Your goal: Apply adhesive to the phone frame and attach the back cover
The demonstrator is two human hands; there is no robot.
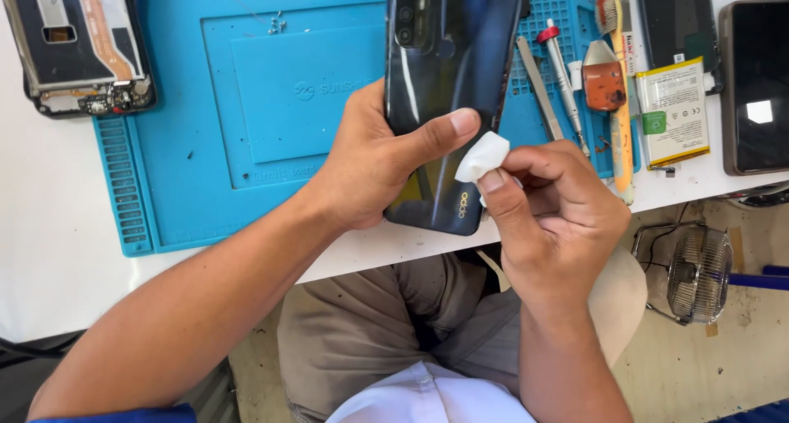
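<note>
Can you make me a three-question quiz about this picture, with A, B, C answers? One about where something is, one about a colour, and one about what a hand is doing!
1. Where is the opened phone with its insides showing?
A. top left
B. bottom right
C. in the lap

2. What colour is the work mat?
A. red
B. blue
C. yellow

3. What is the right hand doing?
A. lying flat
B. holding a screwdriver
C. pinching a white wipe

Answers: 1 A, the opened phone lies at the mat's top-left corner. 2 B, the work mat is blue. 3 C, the right hand pinches the white wipe against the dark phone held by the left hand.
</note>
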